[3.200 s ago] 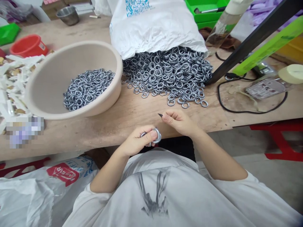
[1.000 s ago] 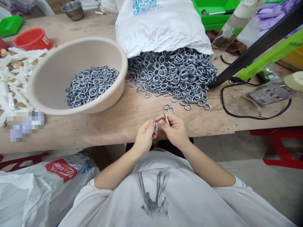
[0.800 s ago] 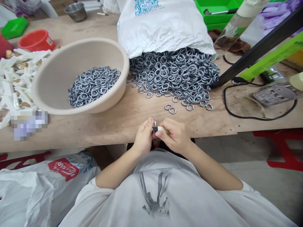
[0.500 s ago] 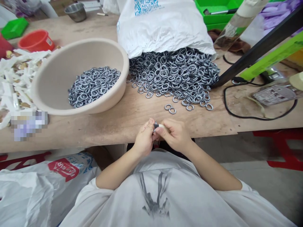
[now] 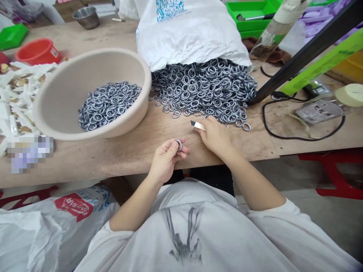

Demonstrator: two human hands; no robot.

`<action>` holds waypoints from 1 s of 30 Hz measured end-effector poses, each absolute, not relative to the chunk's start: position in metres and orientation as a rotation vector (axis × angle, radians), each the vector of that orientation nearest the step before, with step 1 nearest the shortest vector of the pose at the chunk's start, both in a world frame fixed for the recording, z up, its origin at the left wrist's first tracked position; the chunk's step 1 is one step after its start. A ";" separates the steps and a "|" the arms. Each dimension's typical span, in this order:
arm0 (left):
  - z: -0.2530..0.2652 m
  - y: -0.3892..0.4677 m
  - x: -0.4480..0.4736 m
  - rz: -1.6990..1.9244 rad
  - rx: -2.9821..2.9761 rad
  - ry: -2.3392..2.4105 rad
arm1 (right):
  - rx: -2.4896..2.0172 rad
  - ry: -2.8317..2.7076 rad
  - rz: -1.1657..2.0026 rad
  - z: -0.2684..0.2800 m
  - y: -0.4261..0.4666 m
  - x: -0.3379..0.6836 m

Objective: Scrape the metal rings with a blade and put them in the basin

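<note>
A grey ring [image 5: 179, 145] is pinched between the thumb and fingers of my left hand [image 5: 164, 158], just above the table's front edge. My right hand [image 5: 216, 136] keeps a small knife [image 5: 199, 126] against its palm, its pale handle and dark blade tip pointing left. The fingertips of that hand reach down at the loose rings in front of the pile; whether they grip one is hidden. Behind it, a large heap of grey rings [image 5: 198, 88] spills from a white sack [image 5: 193, 41]. To the left, a beige basin [image 5: 59, 81] contains more such rings [image 5: 110, 104].
White and brown scraps [image 5: 19, 94] lie at far left, near a red bowl [image 5: 39, 52]. A black post [image 5: 300, 56], a green bar [image 5: 320, 64], a black cable [image 5: 286, 134] and a clear bottle [image 5: 320, 111] stand or lie at right. A steel bowl [image 5: 86, 19] sits behind.
My hands have parted. The right one moved forward and right to the loose rings with the knife; the left drew slightly left, and the ring in it now shows.
</note>
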State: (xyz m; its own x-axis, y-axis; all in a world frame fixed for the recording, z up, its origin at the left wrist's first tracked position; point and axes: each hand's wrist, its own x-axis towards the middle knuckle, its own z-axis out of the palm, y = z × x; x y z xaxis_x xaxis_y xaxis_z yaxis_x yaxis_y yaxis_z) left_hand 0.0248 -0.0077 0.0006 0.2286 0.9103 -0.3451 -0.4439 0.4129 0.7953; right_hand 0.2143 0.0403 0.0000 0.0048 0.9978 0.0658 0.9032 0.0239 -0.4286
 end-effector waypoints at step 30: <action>0.007 -0.013 0.038 0.855 0.653 0.727 | -1.121 -1.934 0.819 0.025 -0.015 0.205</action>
State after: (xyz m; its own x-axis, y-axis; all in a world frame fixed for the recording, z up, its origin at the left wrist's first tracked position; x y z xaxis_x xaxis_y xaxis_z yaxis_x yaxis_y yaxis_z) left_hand 0.0381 -0.0129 0.0068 0.4539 0.8401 -0.2971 -0.4283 0.4981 0.7540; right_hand 0.2045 -0.0154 0.0248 -0.3417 0.8967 0.2812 0.4222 0.4138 -0.8066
